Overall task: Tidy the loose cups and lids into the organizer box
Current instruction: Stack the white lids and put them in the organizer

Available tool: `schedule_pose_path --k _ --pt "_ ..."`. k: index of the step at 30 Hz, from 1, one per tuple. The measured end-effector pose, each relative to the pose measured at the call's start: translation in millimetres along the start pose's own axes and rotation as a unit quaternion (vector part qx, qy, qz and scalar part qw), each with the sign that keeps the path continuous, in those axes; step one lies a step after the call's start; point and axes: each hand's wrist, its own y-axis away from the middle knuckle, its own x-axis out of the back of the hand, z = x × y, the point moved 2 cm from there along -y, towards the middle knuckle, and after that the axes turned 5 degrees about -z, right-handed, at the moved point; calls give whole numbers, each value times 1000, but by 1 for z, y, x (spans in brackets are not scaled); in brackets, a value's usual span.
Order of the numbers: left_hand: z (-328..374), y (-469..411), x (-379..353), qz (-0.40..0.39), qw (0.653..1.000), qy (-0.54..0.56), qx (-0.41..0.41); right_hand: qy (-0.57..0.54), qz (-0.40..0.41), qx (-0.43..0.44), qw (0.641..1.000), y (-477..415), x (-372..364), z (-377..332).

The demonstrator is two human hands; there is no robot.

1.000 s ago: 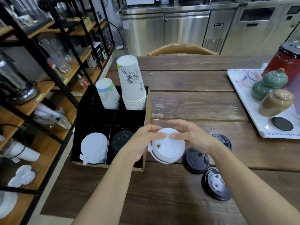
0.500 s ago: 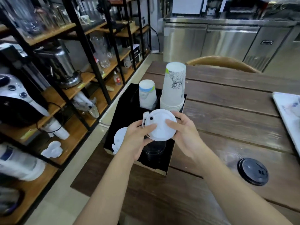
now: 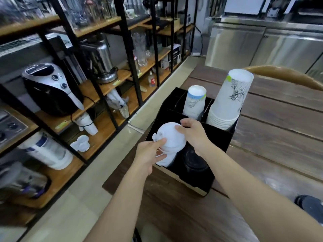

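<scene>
A white lid (image 3: 170, 137) is gripped from both sides by my left hand (image 3: 150, 154) and my right hand (image 3: 194, 135). It hangs just above the front-left compartment of the black organizer box (image 3: 218, 140), where more white lids (image 3: 165, 159) are stacked. Black lids (image 3: 194, 161) fill the front-right compartment. In the back compartments stand a short stack of white paper cups (image 3: 194, 102) and a taller stack of printed cups (image 3: 229, 102), both upside down. A loose black lid (image 3: 311, 205) lies on the table at the right edge.
The box sits at the left end of a dark wooden table (image 3: 279, 133). Left of it, across a strip of floor, stand black-framed wooden shelves (image 3: 104, 88) with appliances, glasses and cups. A wooden chair back (image 3: 286, 75) and steel cabinets (image 3: 244, 46) are behind the table.
Both hands carried the white lid from the table's front edge leftward to above the front-left compartment. The view swung left, so the tray and most loose black lids left the frame.
</scene>
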Motion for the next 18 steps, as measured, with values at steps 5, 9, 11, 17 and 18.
schedule_pose_path --k 5,9,11,17,18 --pt "-6 -6 6 16 999 45 23 71 -21 -18 997 -14 -17 8" --pt "2 -12 18 18 1000 -9 22 7 -39 -26 999 -19 -16 11" --pt "10 -17 26 12 1000 -17 19 -16 -63 -37 997 -24 -11 9" --pt "23 -31 38 61 997 -44 -10 161 -121 11 979 -35 -16 7" --pt "24 -31 39 62 996 -58 -14 195 -130 23 972 -36 -20 8"
